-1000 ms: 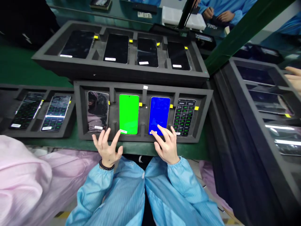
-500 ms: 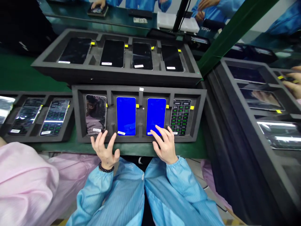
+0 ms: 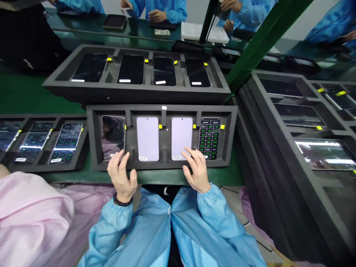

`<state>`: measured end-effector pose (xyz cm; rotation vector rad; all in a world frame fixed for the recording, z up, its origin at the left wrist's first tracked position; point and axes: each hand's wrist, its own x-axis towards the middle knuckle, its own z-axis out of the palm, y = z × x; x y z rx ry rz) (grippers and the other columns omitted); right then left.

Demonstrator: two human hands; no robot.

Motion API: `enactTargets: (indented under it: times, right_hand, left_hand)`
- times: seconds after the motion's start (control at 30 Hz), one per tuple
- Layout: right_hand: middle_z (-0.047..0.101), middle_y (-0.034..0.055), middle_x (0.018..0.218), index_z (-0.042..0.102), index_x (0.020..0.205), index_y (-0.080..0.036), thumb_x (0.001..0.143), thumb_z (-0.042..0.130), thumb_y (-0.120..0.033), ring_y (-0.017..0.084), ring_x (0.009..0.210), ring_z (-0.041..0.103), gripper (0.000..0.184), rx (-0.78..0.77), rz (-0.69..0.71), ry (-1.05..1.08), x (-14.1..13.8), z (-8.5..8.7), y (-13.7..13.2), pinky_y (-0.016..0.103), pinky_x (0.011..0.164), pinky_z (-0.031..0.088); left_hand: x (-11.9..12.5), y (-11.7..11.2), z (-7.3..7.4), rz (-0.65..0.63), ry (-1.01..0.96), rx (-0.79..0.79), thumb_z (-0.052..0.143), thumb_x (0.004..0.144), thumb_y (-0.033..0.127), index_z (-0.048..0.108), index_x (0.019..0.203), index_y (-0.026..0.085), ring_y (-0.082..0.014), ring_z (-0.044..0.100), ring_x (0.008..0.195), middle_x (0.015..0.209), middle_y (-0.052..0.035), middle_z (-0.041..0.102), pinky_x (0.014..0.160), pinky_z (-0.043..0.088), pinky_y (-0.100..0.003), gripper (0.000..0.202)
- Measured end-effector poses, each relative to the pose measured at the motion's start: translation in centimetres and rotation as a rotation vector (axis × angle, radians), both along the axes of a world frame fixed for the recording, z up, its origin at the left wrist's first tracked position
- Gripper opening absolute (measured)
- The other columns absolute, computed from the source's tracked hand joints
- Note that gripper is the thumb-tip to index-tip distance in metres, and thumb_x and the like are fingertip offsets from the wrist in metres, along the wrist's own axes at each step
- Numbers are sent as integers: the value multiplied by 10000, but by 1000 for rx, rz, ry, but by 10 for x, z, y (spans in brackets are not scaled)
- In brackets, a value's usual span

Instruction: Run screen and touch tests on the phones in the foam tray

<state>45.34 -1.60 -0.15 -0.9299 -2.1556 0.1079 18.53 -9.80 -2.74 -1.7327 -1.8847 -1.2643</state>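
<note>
Currently, in the head view, a black four-compartment tray is set on a green desk. At its left end, the dark-screened phone is overlapped at the lower edge by the left hand, whose fingers are loosely spread, with nothing gripped. The third phone, lit white, is overlapped at its lower right by the right hand, also spread and unfilled; whether either screen is touched cannot be told. Between these, another white-lit phone is seated; at the right end, a grid is displayed on the fourth phone.
</note>
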Motion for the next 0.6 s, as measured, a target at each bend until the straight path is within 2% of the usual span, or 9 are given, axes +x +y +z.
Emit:
enactTargets:
  times: [0.13, 0.23, 0.3, 0.37, 0.43, 0.5, 0.57, 0.6]
  right_hand:
    - [648, 86, 1375, 469, 1504, -266, 1007, 474, -223, 260, 1253, 584, 499, -42, -42, 86, 9, 21, 23, 473, 1084, 482]
    - [665, 74, 1350, 509, 1470, -267, 1010, 479, -222, 257, 1249, 598, 463, -31, -83, 170, 15, 36, 36, 459, 1069, 497]
    - [672, 76, 1335, 530, 1450, -264, 1012, 481, -227, 259, 1244, 602, 443, -24, -106, 197, 19, 41, 38, 459, 1057, 510]
    - [673, 82, 1327, 540, 1437, -258, 1014, 478, -236, 263, 1240, 606, 428, -37, -133, 211, 23, 40, 35, 468, 1051, 519]
    - [672, 91, 1323, 546, 1426, -250, 1015, 478, -242, 263, 1234, 610, 416, -61, -155, 216, 27, 37, 30, 473, 1043, 527]
    - [672, 98, 1318, 545, 1418, -244, 1017, 477, -245, 261, 1225, 617, 407, -84, -160, 214, 29, 33, 26, 471, 1032, 536]
    - [674, 100, 1315, 541, 1416, -242, 1019, 476, -249, 257, 1217, 624, 403, -101, -144, 210, 29, 31, 22, 463, 1024, 542]
    - [675, 99, 1313, 541, 1415, -240, 1019, 477, -248, 254, 1213, 627, 400, -109, -130, 212, 28, 31, 21, 458, 1024, 542]
  left_hand:
    - [0, 34, 28, -3, -43, -157, 421, 1011, 318, 464, 1496, 123, -296, 495, 1370, 1416, -194, 583, 1186, 346, -466, 524]
    - [15, 56, 38, -80, -38, -270, 427, 1006, 349, 347, 1553, 68, -330, 395, 1451, 1542, -239, 453, 1211, 311, -499, 620]
    - [25, 66, 41, -78, -101, -287, 459, 986, 375, 310, 1564, 63, -350, 369, 1459, 1561, -256, 409, 1203, 316, -530, 674]
    - [26, 73, 42, -39, -255, -284, 521, 943, 407, 306, 1560, 82, -340, 467, 1365, 1474, -251, 490, 1139, 399, -519, 730]
    - [18, 79, 45, -52, -456, -306, 583, 878, 441, 330, 1531, 81, -304, 591, 1187, 1326, -229, 586, 1009, 504, -465, 788]
    - [4, 82, 48, -170, -622, -406, 643, 815, 468, 390, 1474, 88, -272, 648, 1073, 1243, -197, 633, 916, 546, -407, 802]
    - [-5, 83, 51, -276, -719, -502, 692, 782, 481, 487, 1376, 120, -252, 681, 991, 1165, -153, 680, 859, 557, -365, 725]
    - [-6, 83, 53, -287, -748, -514, 696, 787, 491, 531, 1315, 135, -241, 689, 943, 1112, -129, 699, 828, 556, -346, 658]
